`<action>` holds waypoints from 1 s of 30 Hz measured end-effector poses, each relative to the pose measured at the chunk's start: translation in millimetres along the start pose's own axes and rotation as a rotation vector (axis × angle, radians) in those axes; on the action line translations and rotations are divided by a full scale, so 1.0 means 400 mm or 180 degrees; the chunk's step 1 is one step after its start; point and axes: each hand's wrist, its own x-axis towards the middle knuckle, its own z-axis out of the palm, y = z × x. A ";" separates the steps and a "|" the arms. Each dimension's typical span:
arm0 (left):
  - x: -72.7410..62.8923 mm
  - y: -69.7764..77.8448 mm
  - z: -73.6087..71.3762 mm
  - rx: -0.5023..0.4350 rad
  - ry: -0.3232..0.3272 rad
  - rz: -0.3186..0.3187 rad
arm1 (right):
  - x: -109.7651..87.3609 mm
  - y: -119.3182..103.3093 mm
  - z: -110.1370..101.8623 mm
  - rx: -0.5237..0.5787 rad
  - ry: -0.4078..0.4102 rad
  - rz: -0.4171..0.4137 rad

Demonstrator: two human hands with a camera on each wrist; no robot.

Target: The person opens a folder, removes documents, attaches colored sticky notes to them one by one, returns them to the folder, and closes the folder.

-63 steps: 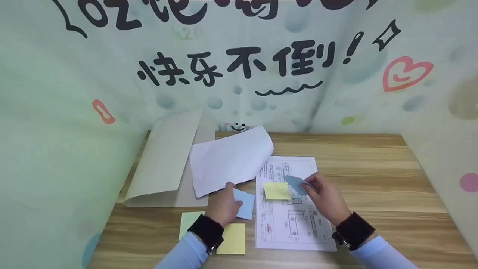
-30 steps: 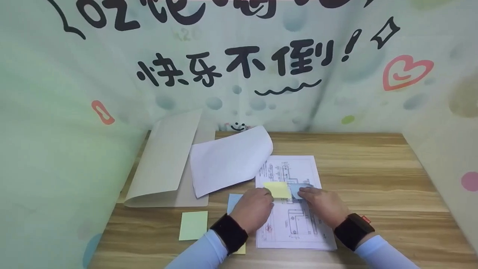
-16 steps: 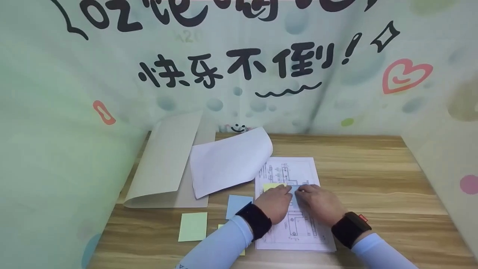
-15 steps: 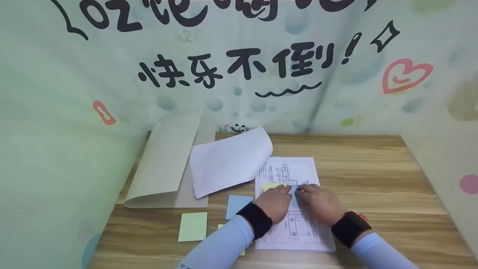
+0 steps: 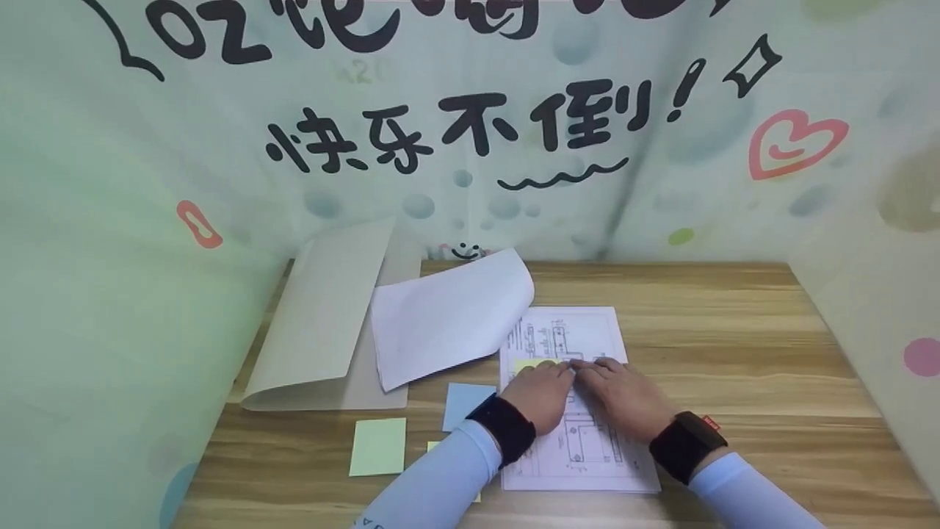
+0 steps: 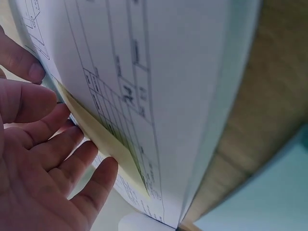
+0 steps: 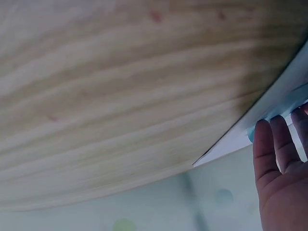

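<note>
A printed technical drawing [image 5: 580,470] lies on the table, with a yellow sticky note [image 6: 103,137] across its middle. My left hand [image 5: 540,397] rests its fingertips on the yellow note; in the left wrist view the fingers are nearly straight. Just to the right, my right hand [image 5: 628,397] presses its extended fingers on a blue sticky note [image 7: 284,103] on the same sheet. Most of that blue note is hidden under the fingers in the head view. The fingertips of both hands come close together where the notes meet.
Left of the drawing are a blue note [image 5: 466,404], a green note [image 5: 378,447] and a yellow note mostly hidden by my left sleeve. Curled white sheets [image 5: 452,316] and an open beige folder [image 5: 316,323] lie behind them, near the back wall [image 5: 470,220].
My right hand has laid the blue note flat on the drawing, beside the yellow one. My left hand has moved right, from the loose blue note to the yellow note.
</note>
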 end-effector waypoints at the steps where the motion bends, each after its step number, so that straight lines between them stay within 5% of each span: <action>1: 0.000 0.000 0.000 0.0009 0.0010 0.0011 | -0.001 0.001 0.000 0.0006 -0.0025 0.0016; 9: 0.002 -0.001 0.001 0.0054 0.0040 0.0045 | -0.019 0.021 -0.009 0.0185 0.0026 0.0040; 20: 0.005 -0.004 0.016 0.0041 0.0052 0.0004 | -0.071 0.069 -0.024 0.0076 -0.0048 0.0520; 30: -0.010 -0.011 0.011 -0.0127 0.0077 0.0031 | -0.090 0.061 -0.047 -0.0026 0.0229 0.0229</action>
